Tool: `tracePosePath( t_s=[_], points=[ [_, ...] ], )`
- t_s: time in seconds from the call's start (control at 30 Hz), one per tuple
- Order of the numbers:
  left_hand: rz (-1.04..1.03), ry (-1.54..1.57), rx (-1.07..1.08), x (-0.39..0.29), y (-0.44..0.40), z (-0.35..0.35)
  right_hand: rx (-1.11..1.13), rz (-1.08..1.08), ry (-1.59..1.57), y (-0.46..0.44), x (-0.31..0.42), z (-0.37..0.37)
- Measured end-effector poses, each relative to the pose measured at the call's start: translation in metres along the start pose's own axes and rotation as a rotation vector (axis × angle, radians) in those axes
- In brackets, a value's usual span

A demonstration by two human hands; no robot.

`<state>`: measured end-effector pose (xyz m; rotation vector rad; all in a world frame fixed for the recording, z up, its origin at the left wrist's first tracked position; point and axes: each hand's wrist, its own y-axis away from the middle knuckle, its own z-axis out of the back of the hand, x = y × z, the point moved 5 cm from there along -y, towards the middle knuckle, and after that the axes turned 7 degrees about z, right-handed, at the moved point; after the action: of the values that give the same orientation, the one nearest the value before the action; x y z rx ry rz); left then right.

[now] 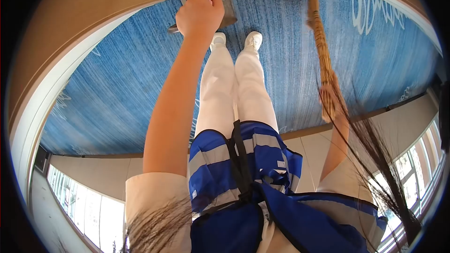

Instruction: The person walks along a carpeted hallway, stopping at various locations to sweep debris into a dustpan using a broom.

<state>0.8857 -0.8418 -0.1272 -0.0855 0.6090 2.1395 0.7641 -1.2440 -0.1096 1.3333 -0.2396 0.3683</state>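
Note:
My left hand (200, 13) is a closed fist, reached out in front of my feet. Right behind it shows a grey dustpan (228, 1), its flat body partly covered by the fist; the grip itself is hidden by my fingers. My right hand (329, 99) is wrapped round the lower end of a straw-coloured broom (321, 42) with bands along its handle. The broom points away from me, and its far end runs toward the top edge of the view. Loose dark hair hangs across part of my right hand and forearm.
A blue streaked carpet (154, 70) with white scribble patterns lies underfoot. My white shoes (253, 40) stand on it. Brown wood panels (65, 28) curve along the upper left and upper right. Bright windows (89, 213) show at the lower sides.

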Motion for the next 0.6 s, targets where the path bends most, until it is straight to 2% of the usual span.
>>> tracePosePath(
  t_s=[0.03, 0.13, 0.2, 0.27, 0.33, 0.4, 0.43, 0.5, 0.6],
  points=[
    [-0.010, 0.000, -0.002, 0.000, 0.001, 0.000, -0.023, 0.087, -0.009, -0.008, 0.018, -0.013],
    [-0.042, -0.009, -0.035, -0.001, 0.005, 0.001, -0.019, 0.121, -0.083, -0.070, -0.006, -0.031],
    [-0.077, -0.012, -0.065, -0.003, 0.003, 0.000, 0.092, -0.046, -0.046, -0.087, -0.040, -0.064],
    [-0.068, -0.050, -0.092, -0.001, 0.002, -0.004, 0.031, 0.191, 0.088, -0.057, -0.057, -0.120],
    [-0.076, -0.064, -0.100, -0.002, 0.002, -0.003, 0.150, 0.235, -0.017, -0.016, -0.072, -0.167],
    [-0.095, -0.083, -0.112, -0.003, 0.000, -0.001, 0.275, 0.056, -0.001, 0.030, -0.055, -0.203],
    [-0.086, -0.080, -0.101, -0.003, 0.000, -0.001, 0.268, 0.058, -0.013, 0.040, -0.047, -0.200],
    [-0.085, -0.076, -0.097, -0.004, 0.000, 0.000, 0.400, -0.101, -0.030, 0.053, -0.041, -0.200],
    [-0.087, -0.070, -0.069, -0.006, 0.001, 0.002, 0.346, -0.092, -0.194, 0.047, -0.031, -0.135]
  ],
)
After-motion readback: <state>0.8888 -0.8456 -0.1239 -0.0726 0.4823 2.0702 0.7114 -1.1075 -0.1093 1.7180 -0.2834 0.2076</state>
